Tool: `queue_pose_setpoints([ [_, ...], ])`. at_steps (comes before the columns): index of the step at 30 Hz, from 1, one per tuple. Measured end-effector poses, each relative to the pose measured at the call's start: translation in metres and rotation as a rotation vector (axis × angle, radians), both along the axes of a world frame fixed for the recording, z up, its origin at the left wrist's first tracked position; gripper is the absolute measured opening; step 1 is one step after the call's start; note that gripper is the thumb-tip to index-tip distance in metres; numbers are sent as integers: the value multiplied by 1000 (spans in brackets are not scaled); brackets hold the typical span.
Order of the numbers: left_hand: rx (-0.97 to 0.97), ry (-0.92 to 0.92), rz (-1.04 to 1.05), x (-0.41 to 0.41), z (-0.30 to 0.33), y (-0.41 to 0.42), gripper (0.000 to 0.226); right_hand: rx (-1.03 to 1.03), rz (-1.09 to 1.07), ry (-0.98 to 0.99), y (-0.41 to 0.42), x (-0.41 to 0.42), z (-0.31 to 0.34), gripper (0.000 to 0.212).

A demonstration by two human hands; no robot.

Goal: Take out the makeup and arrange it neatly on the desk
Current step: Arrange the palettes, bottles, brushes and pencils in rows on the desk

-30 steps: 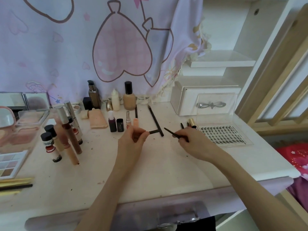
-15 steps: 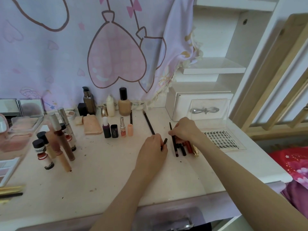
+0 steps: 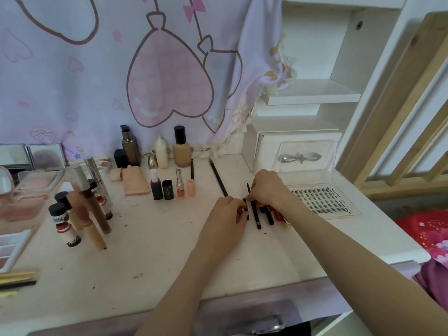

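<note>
Most makeup already lined up on the worktop (image 3: 169, 251); left hand (image 3: 226, 217) and right hand (image 3: 268, 187) pinching a black eyeliner pencil (image 3: 254, 209) among the pencil row, last straightening left.

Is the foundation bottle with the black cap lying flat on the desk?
No, the foundation bottle stands upright at the back of the desk, beside the small white bottle.

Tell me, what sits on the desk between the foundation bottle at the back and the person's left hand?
In the head view, a long dark pencil lies aslant on the desk between the foundation bottle and the left hand; the rest is bare desk.
</note>
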State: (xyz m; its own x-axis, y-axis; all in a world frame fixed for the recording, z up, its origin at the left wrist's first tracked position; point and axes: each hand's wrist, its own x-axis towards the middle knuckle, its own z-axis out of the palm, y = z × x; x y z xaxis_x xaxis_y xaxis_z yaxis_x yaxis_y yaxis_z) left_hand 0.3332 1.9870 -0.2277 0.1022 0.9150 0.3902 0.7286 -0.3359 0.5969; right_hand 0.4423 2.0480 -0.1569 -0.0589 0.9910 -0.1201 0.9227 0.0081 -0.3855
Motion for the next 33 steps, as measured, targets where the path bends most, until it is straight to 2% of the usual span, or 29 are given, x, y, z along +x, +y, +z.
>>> queue_pose_setpoints([
  [3, 21, 13, -22, -2, 0, -2, 23, 10, 23, 14, -1, 3, 0, 7],
  [4, 27, 22, -29, -3, 0, -2, 23, 17, 22, 24, -2, 4, -1, 18],
  [6, 41, 44, -37, -3, -1, -3, 23, 41, 18, 55, -3, 7, -3, 24],
  [14, 72, 177, -13, -15, -1, -10, 25, 182, 78, 155, -6, 8, -5, 20],
  [22, 9, 347, 38, -52, -6, -27, 40, 207, 132, 102, 7, -33, -14, 28],
  [24, -16, 382, 47, -51, -7, -28, 43, 179, 131, 86, 11, -47, -19, 24],
  [25, -24, 388, 52, -51, -7, -28, 44, 171, 128, 64, 13, -52, -23, 15],
  [28, -31, 373, 56, -51, -8, -28, 45, 170, 110, 23, 17, -60, -31, 31],
  [33, -46, 325, 41, -55, -8, -26, 44, 164, 50, 126, 19, -52, -26, 35],
])
